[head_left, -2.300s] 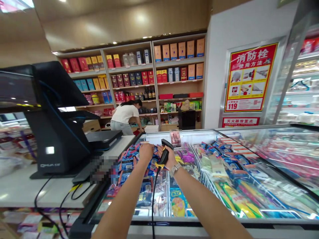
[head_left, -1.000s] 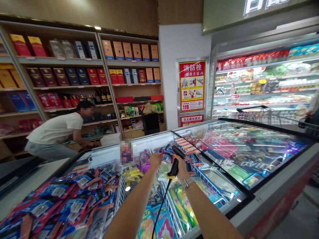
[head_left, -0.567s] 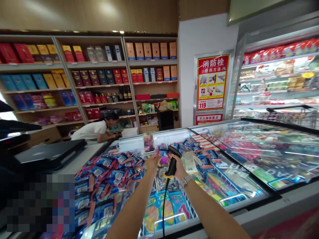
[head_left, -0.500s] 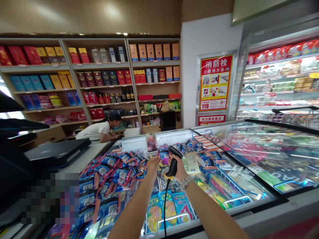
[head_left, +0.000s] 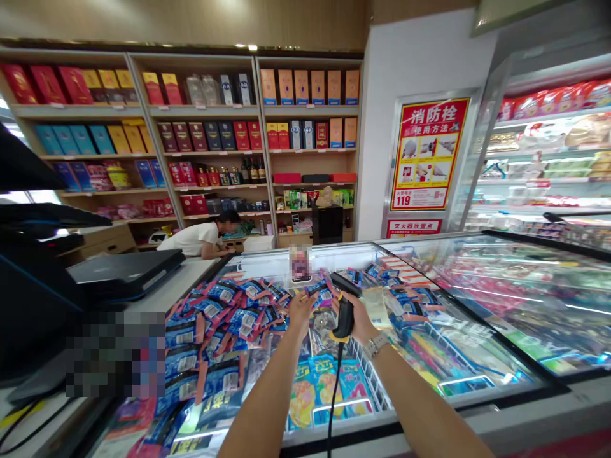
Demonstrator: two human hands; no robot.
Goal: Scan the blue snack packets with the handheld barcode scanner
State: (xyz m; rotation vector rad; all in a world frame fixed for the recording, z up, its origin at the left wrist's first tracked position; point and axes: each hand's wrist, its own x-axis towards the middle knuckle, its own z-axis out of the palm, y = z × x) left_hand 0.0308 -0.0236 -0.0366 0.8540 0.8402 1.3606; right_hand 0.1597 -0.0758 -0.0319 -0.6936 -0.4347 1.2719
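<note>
My right hand (head_left: 359, 318) is closed round a black corded barcode scanner (head_left: 344, 305), held over the open chest freezer (head_left: 334, 420). My left hand (head_left: 301, 312) reaches beside it, fingers curled on a small packet (head_left: 319, 296) above the frozen goods. A pile of blue and red packets (head_left: 224, 318) lies in the freezer's left section. Colourful ice-cream packs (head_left: 315, 388) lie below my forearms. The scanner's cable (head_left: 333, 394) hangs down towards the freezer's front edge.
A checkout counter with a black till (head_left: 42, 254) stands at the left. Another person in a white shirt (head_left: 198, 236) bends behind the freezer. Shelves of boxed goods (head_left: 214, 133) line the back wall. A glass-lidded freezer (head_left: 515, 292) and a chiller (head_left: 548, 146) are on the right.
The view swung right along the freezer and then back left. Both hands stayed together over the goods, the scanner still in my right hand.
</note>
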